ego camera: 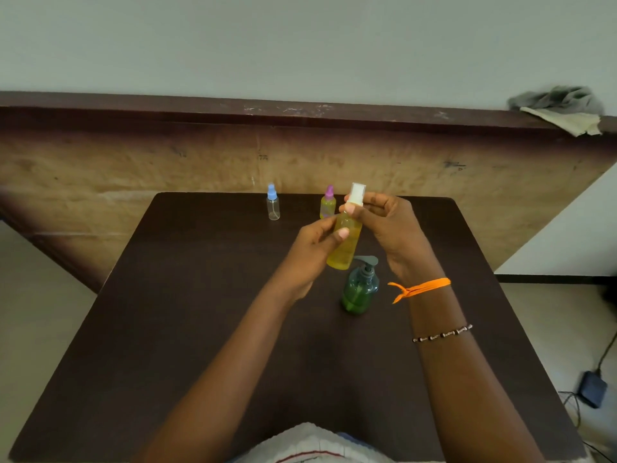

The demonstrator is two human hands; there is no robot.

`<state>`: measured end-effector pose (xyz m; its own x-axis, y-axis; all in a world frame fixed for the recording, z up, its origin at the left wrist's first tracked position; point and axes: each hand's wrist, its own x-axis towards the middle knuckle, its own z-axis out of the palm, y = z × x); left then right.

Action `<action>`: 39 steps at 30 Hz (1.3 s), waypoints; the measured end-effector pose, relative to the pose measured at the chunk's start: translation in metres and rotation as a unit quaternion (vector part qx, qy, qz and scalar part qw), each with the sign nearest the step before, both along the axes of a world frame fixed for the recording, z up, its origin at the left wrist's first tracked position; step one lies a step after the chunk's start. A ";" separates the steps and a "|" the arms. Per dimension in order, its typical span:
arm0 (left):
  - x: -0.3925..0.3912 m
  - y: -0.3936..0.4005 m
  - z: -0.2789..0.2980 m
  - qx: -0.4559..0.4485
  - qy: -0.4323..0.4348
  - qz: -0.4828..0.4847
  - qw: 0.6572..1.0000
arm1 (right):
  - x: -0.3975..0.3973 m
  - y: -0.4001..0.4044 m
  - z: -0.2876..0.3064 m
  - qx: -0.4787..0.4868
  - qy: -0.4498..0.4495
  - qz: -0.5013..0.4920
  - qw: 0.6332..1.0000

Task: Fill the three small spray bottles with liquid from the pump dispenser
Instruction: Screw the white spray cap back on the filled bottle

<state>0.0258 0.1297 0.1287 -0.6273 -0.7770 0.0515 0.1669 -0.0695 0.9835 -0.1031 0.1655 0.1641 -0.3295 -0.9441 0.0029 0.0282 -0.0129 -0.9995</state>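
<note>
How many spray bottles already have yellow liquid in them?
2: the white-capped bottle held between both hands, and the purple-capped bottle standing behind it. The blue-capped bottle at far left looks empty.

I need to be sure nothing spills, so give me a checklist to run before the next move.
1. White-capped bottle held by left hand: ok.
2. Right hand pinching its white cap: ok.
3. Cap screwed fully tight: cannot tell.
4. Purple-capped bottle filled with yellow liquid: ok.
5. Blue-capped bottle filled: not ok, looks clear and empty.
6. Green pump dispenser upright on the table: ok.
</note>
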 end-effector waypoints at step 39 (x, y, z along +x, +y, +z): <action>0.013 -0.006 -0.009 0.322 0.216 -0.267 0.882 | 0.001 -0.018 0.003 0.017 -0.182 0.191 0.964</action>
<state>0.0393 0.1242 0.1200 -0.9427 -0.3322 0.0317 0.2912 -0.7724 0.5644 -0.1021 0.1477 0.1671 0.0685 -0.9944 -0.0801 0.3741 0.1000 -0.9220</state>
